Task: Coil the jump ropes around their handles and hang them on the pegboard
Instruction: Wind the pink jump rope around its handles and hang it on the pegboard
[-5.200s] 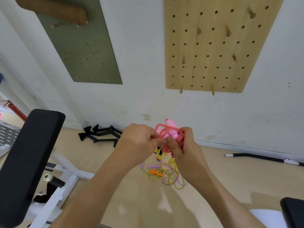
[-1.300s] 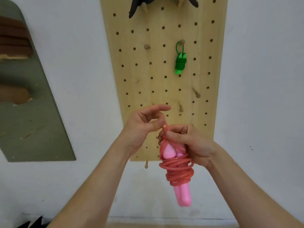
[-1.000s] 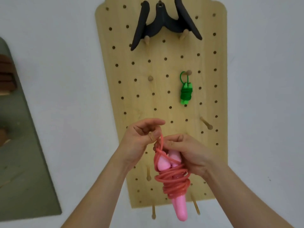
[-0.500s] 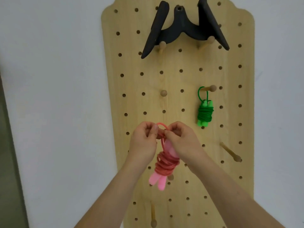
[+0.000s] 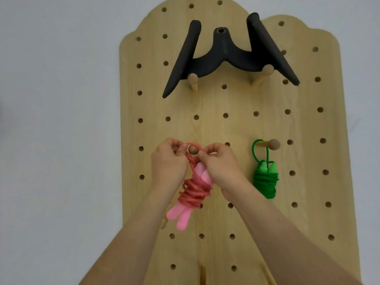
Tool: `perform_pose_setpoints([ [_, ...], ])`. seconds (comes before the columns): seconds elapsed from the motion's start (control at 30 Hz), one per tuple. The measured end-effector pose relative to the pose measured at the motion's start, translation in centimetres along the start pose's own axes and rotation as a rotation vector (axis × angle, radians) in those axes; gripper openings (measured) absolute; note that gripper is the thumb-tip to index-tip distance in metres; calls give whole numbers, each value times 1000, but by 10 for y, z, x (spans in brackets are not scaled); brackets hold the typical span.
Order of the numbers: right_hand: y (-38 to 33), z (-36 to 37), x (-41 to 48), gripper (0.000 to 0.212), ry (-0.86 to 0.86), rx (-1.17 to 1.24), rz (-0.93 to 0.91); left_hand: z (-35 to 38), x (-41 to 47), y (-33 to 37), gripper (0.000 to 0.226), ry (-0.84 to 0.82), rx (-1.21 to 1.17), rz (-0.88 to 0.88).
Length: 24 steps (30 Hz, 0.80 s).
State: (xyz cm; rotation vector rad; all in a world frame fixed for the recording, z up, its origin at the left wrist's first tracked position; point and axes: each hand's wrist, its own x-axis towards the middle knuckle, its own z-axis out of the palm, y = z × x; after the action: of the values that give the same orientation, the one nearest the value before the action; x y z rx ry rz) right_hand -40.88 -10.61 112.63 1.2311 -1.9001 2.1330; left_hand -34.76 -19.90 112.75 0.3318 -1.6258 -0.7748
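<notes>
We are pinching the loop (image 5: 192,143) of the pink rope (image 5: 194,192) from both sides, the left grip (image 5: 168,164) clamped on its left end and the right grip (image 5: 220,168) on its right, and it is arching over the tip of a peg (image 5: 192,150) on the pegboard (image 5: 236,130). The coiled bundle is hanging tilted below our fingers, its handles pointing down and left. The green rope (image 5: 265,182) is hanging coiled from the next peg (image 5: 271,144) to the right.
</notes>
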Motion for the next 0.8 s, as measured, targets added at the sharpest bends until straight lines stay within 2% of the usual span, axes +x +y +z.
perform_pose_setpoints([
  [0.17,9,-4,22,5,-46,73,-2,5,15,-5,9,-37,-100,-44],
  [0.27,20,-8,37,5,-70,123,74,11,25,-9,7,-117,-125,-109],
  [0.37,32,-6,50,9,-47,33,98,21,31,-18,4,-179,-174,-173],
  [0.47,36,-4,62,14,60,-161,5,29,38,-26,5,-155,-172,-190],
  [0.6,34,-1,52,11,172,-431,-208,34,43,-31,5,-83,-115,-179],
  [0.67,37,-1,44,16,201,-423,-277,31,40,-32,7,-80,-149,-166],
  [0.8,44,-8,35,22,171,-320,-265,21,28,-30,9,-142,-241,-149],
])
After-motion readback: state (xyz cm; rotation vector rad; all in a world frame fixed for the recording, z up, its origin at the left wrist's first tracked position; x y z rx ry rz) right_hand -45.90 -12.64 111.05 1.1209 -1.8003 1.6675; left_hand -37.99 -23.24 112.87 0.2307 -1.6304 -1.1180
